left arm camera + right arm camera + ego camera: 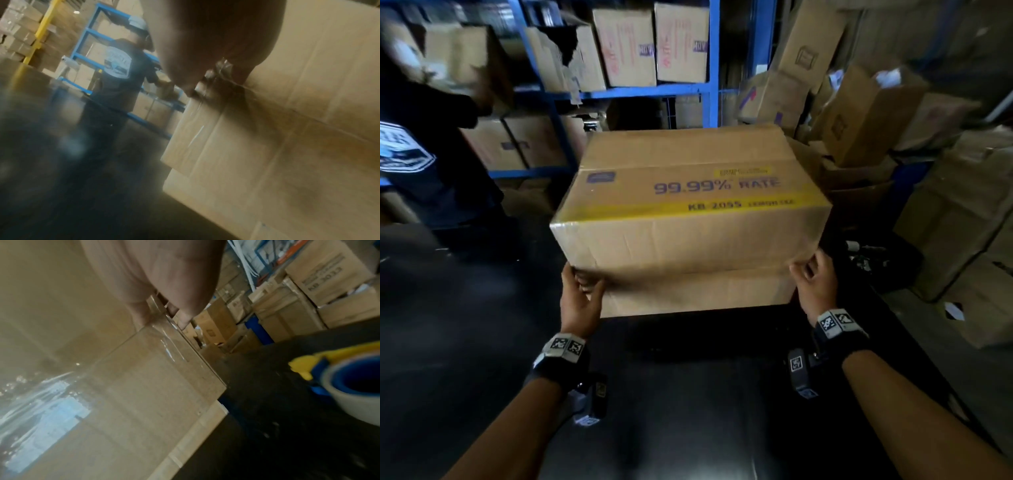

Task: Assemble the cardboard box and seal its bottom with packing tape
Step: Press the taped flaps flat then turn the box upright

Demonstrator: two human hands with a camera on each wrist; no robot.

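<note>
A brown cardboard box printed "99.99% RATE" on a yellow band stands closed and tilted on the dark table. My left hand grips its near left corner, fingers curled over the edge. At the near right corner my right hand grips it the same way. The left wrist view shows the left hand against the box. Shiny clear tape runs down the box below the right hand. A yellow-and-blue tape dispenser lies on the table to the right.
Another person in a dark T-shirt handles a carton at the left, close to the table. Blue shelving full of cartons stands behind the box. Loose cartons are heaped at the right.
</note>
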